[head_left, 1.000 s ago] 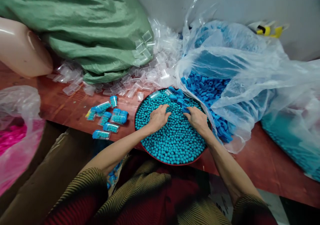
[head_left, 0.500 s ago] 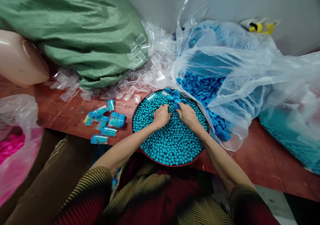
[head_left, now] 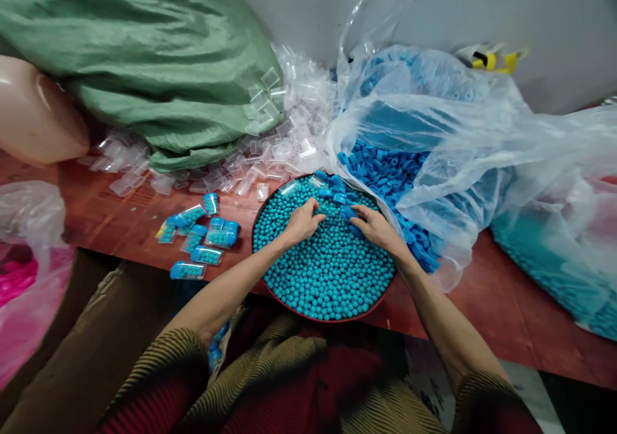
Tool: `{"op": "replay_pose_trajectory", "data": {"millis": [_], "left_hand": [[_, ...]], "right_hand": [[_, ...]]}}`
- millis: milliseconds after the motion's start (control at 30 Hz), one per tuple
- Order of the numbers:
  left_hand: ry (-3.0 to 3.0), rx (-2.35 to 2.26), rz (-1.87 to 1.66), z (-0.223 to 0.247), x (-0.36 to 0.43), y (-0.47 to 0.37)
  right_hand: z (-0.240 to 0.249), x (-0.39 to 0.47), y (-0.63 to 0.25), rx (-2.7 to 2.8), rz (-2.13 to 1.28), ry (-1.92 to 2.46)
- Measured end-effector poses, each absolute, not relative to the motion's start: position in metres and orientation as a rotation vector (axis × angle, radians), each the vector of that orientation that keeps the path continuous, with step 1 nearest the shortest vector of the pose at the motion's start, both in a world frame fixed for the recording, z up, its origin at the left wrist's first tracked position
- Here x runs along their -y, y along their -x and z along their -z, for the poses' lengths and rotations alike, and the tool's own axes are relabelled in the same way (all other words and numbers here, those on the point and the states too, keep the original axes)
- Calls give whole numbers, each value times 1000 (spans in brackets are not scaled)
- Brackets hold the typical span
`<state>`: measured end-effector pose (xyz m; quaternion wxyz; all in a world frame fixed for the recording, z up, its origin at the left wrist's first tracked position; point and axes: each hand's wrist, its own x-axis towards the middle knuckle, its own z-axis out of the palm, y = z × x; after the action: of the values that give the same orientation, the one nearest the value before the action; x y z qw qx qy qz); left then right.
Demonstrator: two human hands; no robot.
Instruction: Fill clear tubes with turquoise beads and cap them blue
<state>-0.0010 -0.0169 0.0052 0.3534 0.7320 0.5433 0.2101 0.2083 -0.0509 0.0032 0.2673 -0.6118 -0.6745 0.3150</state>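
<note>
A round red-rimmed tray (head_left: 330,320) full of turquoise beads (head_left: 332,280) lies in front of me. Over its left half, my left hand (head_left: 303,222) is curled low at the beads, thumb and forefinger bent toward each other; what they hold, if anything, I cannot make out. My right hand (head_left: 376,227) is at the tray's right side, fingers closed on a blue plastic cap (head_left: 353,220). More blue caps (head_left: 339,197) lie on the beads at the far rim. Beside them rests a clear small container (head_left: 289,188).
Filled, capped containers (head_left: 207,254) lie left of the tray. Clear empty containers (head_left: 294,144) are heaped behind it, by a green sack (head_left: 193,67). A plastic bag of blue caps (head_left: 393,170) stands right, a bag of beads (head_left: 544,254) farther right. A beige container (head_left: 38,112) is far left.
Both hands have drawn slightly apart over the tray, the right shifting rightward with a blue cap at its fingers. The whole view has shifted slightly.
</note>
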Motion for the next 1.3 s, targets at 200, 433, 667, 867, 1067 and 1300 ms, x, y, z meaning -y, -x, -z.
{"op": "replay_pose_trajectory", "data": {"millis": [200,433,667,867,1067,1300], "left_hand": [[-1545,-1128,-612,-4,17,2],[-1323,-951,-595,-4,29,1],[-1373,-924,-635,1,38,-4],[-1420,-899,-558,-4,44,0],[-1420,-875,-596,-11,50,3],[-1369,-888,-560,-10,54,15]], "right_hand": [[-11,58,-195,2137,-319,1886],[-7,57,-186,2069,-449,1848],[3,62,-177,1692,-872,1515],[-6,70,-180,1511,-1099,1456],[-21,83,-169,1864,-646,1419],[-15,90,-178,2014,-506,1527]]}}
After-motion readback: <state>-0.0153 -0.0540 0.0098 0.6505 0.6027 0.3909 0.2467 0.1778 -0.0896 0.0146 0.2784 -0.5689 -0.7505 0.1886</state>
